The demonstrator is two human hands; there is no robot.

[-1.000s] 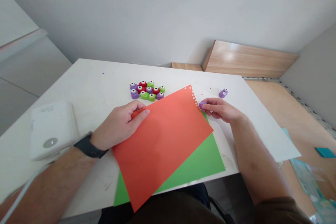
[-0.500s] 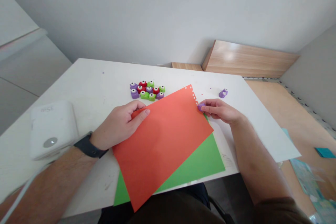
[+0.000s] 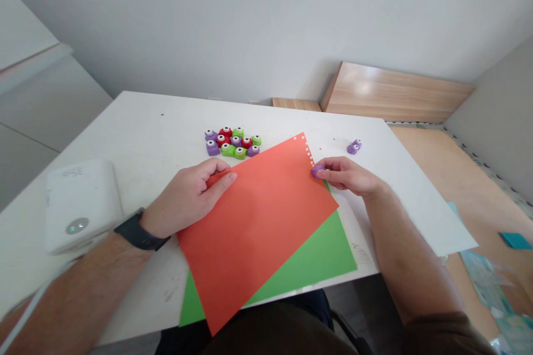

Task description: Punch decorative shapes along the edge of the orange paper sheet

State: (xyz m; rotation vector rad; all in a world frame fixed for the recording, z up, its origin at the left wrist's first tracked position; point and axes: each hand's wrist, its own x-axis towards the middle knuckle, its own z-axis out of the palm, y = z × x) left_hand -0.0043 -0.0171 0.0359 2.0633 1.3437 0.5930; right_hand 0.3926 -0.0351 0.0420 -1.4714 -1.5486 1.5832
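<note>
My left hand [image 3: 189, 197] grips the upper left edge of an orange-red paper sheet [image 3: 258, 222], thumb on top and fingers curled under. My right hand [image 3: 347, 176] pinches a small purple paper punch [image 3: 317, 170] pressed onto the sheet's right edge, just below a row of small punched holes [image 3: 308, 151]. The orange-red sheet lies tilted over a green sheet [image 3: 310, 258] on the white table [image 3: 145, 138].
Several small purple, red and green punches [image 3: 232, 142] sit clustered behind the sheets. One more purple punch [image 3: 354, 147] lies apart at the right. A white box-shaped device [image 3: 81, 205] with a cable stands at the left. A wooden board [image 3: 391, 94] leans beyond the table.
My right hand has slid the purple punch slightly left and down onto the sheet's edge. My left hand and the sheets have stayed in place.
</note>
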